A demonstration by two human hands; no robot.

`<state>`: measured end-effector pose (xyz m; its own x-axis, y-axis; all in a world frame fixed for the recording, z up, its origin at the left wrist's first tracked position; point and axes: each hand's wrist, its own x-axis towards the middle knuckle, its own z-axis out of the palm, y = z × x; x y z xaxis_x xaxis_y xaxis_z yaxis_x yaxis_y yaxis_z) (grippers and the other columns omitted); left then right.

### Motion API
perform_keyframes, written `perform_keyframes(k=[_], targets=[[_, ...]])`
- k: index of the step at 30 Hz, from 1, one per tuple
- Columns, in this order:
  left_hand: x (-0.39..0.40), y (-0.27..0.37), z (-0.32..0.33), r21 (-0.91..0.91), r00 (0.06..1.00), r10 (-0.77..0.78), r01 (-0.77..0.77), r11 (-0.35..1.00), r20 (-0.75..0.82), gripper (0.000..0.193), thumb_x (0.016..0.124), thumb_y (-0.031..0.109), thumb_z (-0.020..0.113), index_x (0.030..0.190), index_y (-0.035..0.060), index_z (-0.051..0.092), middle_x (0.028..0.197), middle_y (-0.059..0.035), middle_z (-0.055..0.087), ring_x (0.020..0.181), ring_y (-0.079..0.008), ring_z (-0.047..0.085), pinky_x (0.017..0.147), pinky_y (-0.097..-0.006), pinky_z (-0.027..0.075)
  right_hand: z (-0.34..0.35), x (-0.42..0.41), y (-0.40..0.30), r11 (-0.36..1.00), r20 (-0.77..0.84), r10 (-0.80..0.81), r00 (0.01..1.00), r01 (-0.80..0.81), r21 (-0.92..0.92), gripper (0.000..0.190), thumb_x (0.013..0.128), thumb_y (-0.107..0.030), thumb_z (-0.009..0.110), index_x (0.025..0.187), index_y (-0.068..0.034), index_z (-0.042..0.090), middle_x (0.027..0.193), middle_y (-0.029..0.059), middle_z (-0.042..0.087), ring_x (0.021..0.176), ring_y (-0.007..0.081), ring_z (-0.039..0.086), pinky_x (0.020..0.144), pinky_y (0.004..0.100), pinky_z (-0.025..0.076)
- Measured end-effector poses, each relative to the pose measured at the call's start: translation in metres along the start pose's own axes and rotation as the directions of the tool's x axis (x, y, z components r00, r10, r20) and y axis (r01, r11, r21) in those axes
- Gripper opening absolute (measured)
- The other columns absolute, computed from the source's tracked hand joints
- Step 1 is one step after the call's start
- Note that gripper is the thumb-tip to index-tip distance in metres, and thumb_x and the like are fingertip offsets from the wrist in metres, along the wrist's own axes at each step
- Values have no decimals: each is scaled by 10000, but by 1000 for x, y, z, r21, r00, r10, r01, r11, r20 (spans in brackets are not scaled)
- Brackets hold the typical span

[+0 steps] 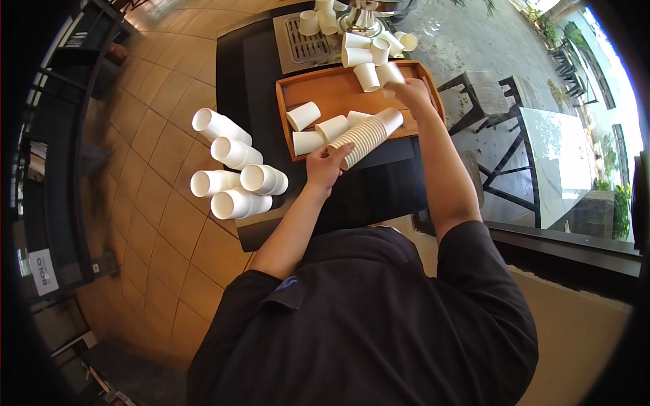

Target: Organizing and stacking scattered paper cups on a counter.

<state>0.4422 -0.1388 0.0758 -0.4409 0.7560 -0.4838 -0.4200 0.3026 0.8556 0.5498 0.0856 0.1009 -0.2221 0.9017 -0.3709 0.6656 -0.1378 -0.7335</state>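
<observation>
My left hand (326, 167) grips the lower end of a long nested stack of white paper cups (363, 139), tilted up to the right over the near edge of a wooden tray (315, 89). At the tray's far right, my right hand (412, 95) has its fingers on a single paper cup (390, 74), which is blurred. Beside that cup another paper cup (366, 77) stands in the tray. Several loose cups, among them a tipped paper cup (303, 116), lie at the tray's left and near side, partly hidden by the stack.
Several stacks of white cups (231, 155) stand on the black table (254, 96) at the left. Beyond the tray are more loose cups (358, 51), a metal drip tray (307, 43) and a shiny metal dispenser base (361, 23). A window sill (558, 248) runs along the right.
</observation>
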Motion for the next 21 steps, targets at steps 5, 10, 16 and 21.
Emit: perform_keyframes(k=[5,10,16,21], targets=[[3,-2,0,-201,998,41,-30,979,50,262,686,259,693,776,34,594,655,-3,544,477,-44,459,411,-162,348,3,-28,30,781,-64,150,987,-79,620,435,637,-329,678,957,-58,563,845,44,550,731,161,509,607,310,373],[0,3,8,-204,996,56,-40,978,74,264,708,245,679,834,32,587,687,0,553,526,-46,490,440,-170,373,38,-56,34,553,146,147,978,-204,808,458,659,-411,633,987,-101,550,812,15,549,756,133,475,652,356,288],[1,3,5,-247,993,93,-71,966,76,279,719,235,674,883,31,578,713,-2,561,564,-48,505,461,-171,384,57,-80,23,354,324,-69,944,-280,892,357,768,-334,572,973,-46,520,812,26,551,699,120,492,608,271,381],[2,10,2,-312,983,183,-174,934,-1,299,712,232,680,900,27,569,724,-1,560,559,-49,504,462,-165,384,48,-64,24,392,180,-81,980,-135,910,354,802,-368,538,921,-35,531,777,18,537,631,118,476,587,252,373]])
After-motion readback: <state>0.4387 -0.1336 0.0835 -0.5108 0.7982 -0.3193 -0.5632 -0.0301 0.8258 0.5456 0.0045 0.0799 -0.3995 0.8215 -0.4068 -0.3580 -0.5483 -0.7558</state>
